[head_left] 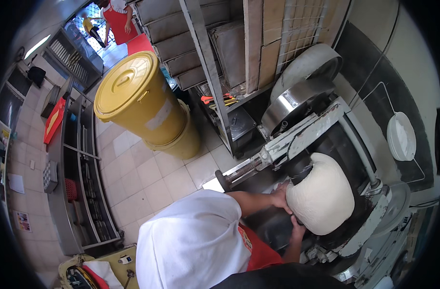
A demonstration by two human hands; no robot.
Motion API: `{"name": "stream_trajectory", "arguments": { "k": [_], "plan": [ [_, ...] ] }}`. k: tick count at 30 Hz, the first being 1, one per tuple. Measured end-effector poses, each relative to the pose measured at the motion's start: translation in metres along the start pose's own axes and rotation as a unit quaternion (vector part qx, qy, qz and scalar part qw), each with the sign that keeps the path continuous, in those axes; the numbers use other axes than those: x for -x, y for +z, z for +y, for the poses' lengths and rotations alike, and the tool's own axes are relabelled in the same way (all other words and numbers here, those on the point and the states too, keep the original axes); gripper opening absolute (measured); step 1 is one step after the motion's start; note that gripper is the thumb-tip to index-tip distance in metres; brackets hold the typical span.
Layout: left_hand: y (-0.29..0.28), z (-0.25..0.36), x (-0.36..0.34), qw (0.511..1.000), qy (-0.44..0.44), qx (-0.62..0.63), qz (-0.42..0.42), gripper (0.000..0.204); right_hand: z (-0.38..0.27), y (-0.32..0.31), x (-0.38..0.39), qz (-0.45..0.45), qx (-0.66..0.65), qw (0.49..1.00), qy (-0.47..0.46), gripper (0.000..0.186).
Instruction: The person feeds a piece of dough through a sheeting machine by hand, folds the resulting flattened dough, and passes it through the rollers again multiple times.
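A thick, smooth sheet of pale dough [323, 195] hangs in a rounded fold over the dark rollers of a dough-rolling machine [306, 137]. At the dough's near left edge my left hand [280, 197] is closed on it, fingers partly hidden behind the edge. Lower along that same edge, my right hand [297, 231] grips the dough too, with its thumb side showing and most fingers out of sight. Both forearms reach in from a white sleeve [191, 231] and a red apron [263, 253].
A handled screw [224, 179] juts from the machine's left side. Beyond stand stacked yellow lidded bins [133, 96] and a metal rack [205, 58] of trays. A steel counter [78, 192] runs along the left. Far back, a person in a red apron [118, 24] stands. A white scoop-like container [401, 136] hangs at right.
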State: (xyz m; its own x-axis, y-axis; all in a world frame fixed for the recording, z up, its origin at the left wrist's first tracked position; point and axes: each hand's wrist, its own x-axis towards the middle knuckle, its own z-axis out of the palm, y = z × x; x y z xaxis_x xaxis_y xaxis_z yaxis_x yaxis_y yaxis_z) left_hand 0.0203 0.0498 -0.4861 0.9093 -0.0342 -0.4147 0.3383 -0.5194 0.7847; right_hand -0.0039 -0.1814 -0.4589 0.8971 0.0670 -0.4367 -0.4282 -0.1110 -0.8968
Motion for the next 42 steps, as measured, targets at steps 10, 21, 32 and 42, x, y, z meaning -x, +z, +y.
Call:
{"name": "stream_trajectory", "arguments": {
  "k": [10, 21, 32, 42],
  "plan": [
    [-0.072, 0.085, 0.080, 0.954, 0.115, 0.277, 0.028, 0.078, -0.026, -0.005, 0.034, 0.084, -0.181, 0.967, -0.160, 0.067],
    [-0.097, 0.107, 0.101, 0.855, 0.256, 0.430, 0.136, 0.056, -0.127, 0.015, 0.080, 0.216, -0.313, 0.889, -0.254, 0.036],
    [0.006, -0.003, 0.089, 0.982, -0.097, 0.161, 0.000, 0.093, 0.042, 0.021, 0.047, 0.288, 0.031, 0.954, 0.080, 0.089],
    [-0.066, 0.048, 0.000, 0.964, 0.056, 0.053, -0.255, 0.077, -0.060, -0.037, 0.000, -0.182, 0.135, 0.973, 0.044, 0.085]
  ]
}}
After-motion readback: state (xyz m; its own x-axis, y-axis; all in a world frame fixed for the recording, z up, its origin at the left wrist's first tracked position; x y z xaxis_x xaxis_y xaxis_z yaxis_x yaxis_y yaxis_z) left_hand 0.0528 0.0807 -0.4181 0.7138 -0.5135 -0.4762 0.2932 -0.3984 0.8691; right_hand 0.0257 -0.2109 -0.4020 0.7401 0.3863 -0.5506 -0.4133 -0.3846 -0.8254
